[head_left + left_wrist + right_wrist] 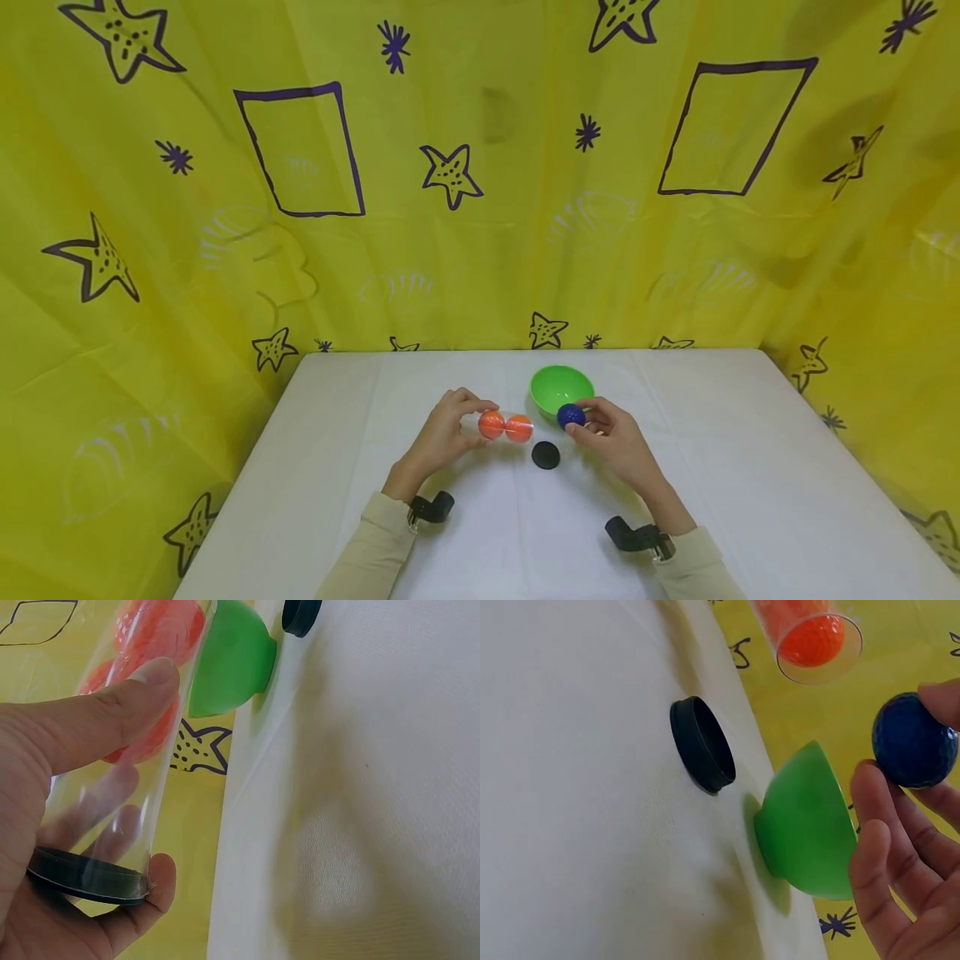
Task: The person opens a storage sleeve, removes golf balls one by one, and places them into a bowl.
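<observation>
My left hand (448, 431) grips a clear plastic tube (112, 817) that lies tilted in the air above the table. Two orange balls (505, 427) sit inside it, and a black cap (90, 876) closes the end in my palm. The tube's other end (820, 675) is uncovered and points to the right. Between thumb and fingers of my right hand (617, 437) is a dark blue dimpled golf ball (913, 740), held just in front of the green bowl (561, 385). A loose black cap (546, 455) lies on the table between the hands.
The white-covered table (517, 533) spreads beneath both hands. Yellow patterned curtain (495, 250) stands behind it and along both sides. The green bowl stands upright past the loose cap, close to my right fingers.
</observation>
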### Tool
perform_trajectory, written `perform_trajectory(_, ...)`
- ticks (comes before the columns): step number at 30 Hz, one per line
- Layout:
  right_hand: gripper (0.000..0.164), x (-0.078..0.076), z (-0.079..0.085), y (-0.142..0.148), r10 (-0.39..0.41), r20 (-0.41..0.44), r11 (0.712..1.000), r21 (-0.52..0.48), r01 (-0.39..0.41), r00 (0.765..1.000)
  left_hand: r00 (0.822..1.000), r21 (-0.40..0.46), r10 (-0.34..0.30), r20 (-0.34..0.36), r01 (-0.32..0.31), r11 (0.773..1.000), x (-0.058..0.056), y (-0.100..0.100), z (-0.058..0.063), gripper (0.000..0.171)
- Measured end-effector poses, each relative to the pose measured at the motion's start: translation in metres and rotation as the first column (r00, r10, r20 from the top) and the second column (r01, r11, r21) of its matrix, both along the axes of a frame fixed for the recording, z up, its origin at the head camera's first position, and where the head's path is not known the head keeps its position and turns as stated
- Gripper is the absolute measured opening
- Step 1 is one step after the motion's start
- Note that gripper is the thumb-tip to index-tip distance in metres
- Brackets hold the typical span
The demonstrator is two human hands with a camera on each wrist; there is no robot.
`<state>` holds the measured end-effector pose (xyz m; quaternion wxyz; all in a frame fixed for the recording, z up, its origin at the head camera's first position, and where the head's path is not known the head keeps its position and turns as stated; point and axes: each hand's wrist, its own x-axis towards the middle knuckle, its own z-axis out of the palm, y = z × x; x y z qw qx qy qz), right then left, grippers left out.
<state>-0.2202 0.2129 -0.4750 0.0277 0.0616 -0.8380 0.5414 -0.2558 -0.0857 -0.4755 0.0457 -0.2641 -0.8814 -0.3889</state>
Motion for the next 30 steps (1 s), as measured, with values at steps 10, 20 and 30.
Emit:
perform_trajectory(10, 0.044, -0.004, 0.008, 0.007, -0.123, -0.057, 0.992, 0.011, 0.123, 0.991, 1.000, 0.011, 0.014, 0.001, -0.014, 1.000, 0.000, -0.003, 0.001, 0.047)
perform_trajectory(20, 0.046, -0.023, 0.013, 0.005, -0.184, -0.112, 0.981, 0.043, 0.190, 0.976, 0.999, 0.020, 0.030, 0.016, -0.030, 0.999, 0.002, -0.009, 0.002, 0.046)
perform_trajectory(30, 0.051, -0.045, 0.009, 0.006, -0.193, -0.075, 0.975, 0.097, 0.200, 0.978, 1.000, 0.034, 0.009, 0.030, -0.010, 0.999, 0.001, -0.009, 0.003, 0.047)
